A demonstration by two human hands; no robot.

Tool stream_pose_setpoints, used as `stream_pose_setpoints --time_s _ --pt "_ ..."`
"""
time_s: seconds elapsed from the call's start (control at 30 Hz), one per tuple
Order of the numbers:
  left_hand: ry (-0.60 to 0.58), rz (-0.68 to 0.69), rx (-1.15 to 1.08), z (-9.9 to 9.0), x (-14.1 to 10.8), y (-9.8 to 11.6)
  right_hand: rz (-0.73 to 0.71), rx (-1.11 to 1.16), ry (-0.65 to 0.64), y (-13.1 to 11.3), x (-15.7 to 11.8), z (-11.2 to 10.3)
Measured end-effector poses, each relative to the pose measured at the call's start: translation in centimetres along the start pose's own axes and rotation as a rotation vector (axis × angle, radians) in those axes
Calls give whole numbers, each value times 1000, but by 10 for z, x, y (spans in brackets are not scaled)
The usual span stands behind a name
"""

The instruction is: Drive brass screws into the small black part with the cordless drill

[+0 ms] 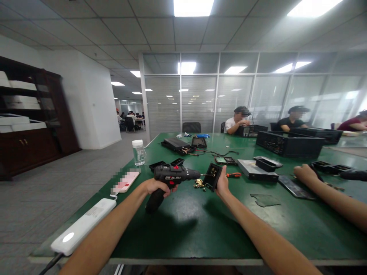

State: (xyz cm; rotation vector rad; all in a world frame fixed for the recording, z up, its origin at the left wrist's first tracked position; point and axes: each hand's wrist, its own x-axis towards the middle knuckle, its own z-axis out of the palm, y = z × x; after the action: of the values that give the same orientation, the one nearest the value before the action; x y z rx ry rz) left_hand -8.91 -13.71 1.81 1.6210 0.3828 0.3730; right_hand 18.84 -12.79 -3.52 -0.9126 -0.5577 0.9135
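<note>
My left hand (158, 187) is wrapped round the grip of a black cordless drill (172, 174), which points right. The drill's thin bit reaches a small black tray-like part (211, 176) with brass-coloured pieces inside. That part is tilted up, and my right hand (222, 181) grips its right side. Below the bit, a small pile of brass-coloured pieces (198, 184) lies on the green table (183, 236). An orange-handled screwdriver (234, 175) lies just right of my right hand.
A white power strip (86, 225), a pink phone (130, 181) and a bottle (139, 153) line the left edge. A silver drive box (255, 170) and black computer case (289, 144) stand right. Another person's hand (306, 175) reaches in from the right.
</note>
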Motion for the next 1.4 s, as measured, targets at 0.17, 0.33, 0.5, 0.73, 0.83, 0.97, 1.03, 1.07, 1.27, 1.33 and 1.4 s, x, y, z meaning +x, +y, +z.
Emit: stream_pose_setpoints --time_s 0.17,0.33,0.5,0.73,0.83,0.97,1.03,1.07,1.27,1.33,1.4 --pt "13 -6 5 1 -8 1 -44 5 -42 2 -5 3" --pt "1 16 14 4 -9 2 -68 0 -47 1 -7 4" --pt "8 6 -9 1 -8 -1 -63 -14 -29 0 -6 3" --pt "12 8 -10 1 -8 0 -71 19 -34 -1 -7 5" --pt "7 10 -13 1 -8 0 -68 17 -31 -2 -9 5" --pt "9 12 -19 0 -8 -1 -51 14 -34 0 -9 5" --pt "6 7 -18 -1 -8 -2 -35 22 -40 1 -8 4" --pt "4 2 -17 -1 -7 -2 -25 23 -42 2 -8 4" --pt "-3 -8 -22 -2 -7 -2 -12 9 -31 2 -8 2" --pt "0 -9 -26 -2 -7 -3 -10 14 -27 1 -9 2" --pt "3 -8 -33 -2 -7 -3 -9 17 -26 1 -9 3"
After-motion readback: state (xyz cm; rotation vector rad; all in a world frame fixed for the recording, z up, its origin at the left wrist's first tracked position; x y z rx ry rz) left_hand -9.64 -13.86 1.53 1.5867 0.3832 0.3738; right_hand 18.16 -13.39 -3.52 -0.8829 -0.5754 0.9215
